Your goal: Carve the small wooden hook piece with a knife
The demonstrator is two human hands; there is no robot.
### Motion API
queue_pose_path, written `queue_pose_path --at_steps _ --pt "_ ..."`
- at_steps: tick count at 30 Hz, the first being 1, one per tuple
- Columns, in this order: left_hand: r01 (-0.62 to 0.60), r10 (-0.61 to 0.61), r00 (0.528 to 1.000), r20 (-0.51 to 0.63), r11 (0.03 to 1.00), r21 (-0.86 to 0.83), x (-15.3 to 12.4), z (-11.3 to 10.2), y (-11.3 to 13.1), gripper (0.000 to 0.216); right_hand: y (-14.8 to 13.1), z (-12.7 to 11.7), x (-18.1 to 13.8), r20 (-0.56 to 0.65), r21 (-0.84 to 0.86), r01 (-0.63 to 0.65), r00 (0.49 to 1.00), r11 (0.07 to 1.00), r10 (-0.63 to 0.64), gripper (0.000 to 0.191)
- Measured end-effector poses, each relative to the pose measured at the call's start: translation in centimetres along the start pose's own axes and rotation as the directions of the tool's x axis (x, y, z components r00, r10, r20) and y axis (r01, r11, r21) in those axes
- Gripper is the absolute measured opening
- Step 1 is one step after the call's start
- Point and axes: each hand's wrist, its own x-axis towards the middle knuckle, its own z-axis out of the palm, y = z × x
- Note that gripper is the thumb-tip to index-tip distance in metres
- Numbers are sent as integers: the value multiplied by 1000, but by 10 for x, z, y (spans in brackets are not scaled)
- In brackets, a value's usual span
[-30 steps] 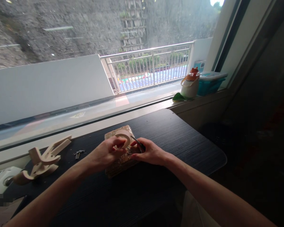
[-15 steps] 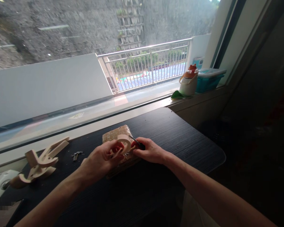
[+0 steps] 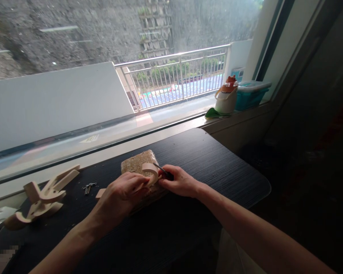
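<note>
My left hand [image 3: 125,190] is closed around a pale curved wooden piece [image 3: 153,170], whose arc rises beyond the fingertips. In my right hand [image 3: 178,180] is a slim dark tool [image 3: 160,168] with a black handle; its exact kind is hard to make out. Its thin shaft points up and left, close by the curved piece. Both hands are over a brown block [image 3: 135,160] that looks wrapped in shiny film or tape. Fingers hide the lower part of the wooden piece and most of the tool's handle.
Several shaped wooden parts [image 3: 45,196] lie at the left of the dark table [image 3: 225,171]. Beside them are small metal screws [image 3: 88,188]. A bottle with an orange lid [image 3: 226,99] and a teal box [image 3: 250,98] stand on the windowsill.
My left hand has turned slightly over the wooden piece, its back now more upward, and a small wooden bit shows beside the wrist. My right hand holds the tool almost as before. The view shifted slightly.
</note>
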Motion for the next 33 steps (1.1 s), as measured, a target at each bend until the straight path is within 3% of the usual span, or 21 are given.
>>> queue_pose_path --at_steps 10,13,16,21,27,33 --pt "-84 82 996 20 984 160 4 -8 0 25 -7 -2 -1 2 39 -6 1000 999 5 19" --pt "-126 124 992 24 973 195 4 -8 -1 26 -8 -2 -2 11 91 -24 1000 996 23 29" --pt "-167 157 986 62 959 230 6 -7 1 25 -8 2 -1 -2 170 -9 1000 985 9 52" --pt "-190 179 982 67 938 290 6 -5 4 25 -10 6 1 -57 148 93 995 985 -86 29" --pt "-160 134 986 97 921 356 0 -9 3 27 -13 7 -1 -37 95 103 994 990 -100 29" --pt "-209 178 977 114 887 412 -2 -14 4 26 -11 8 -2 -39 36 94 995 995 -93 28"
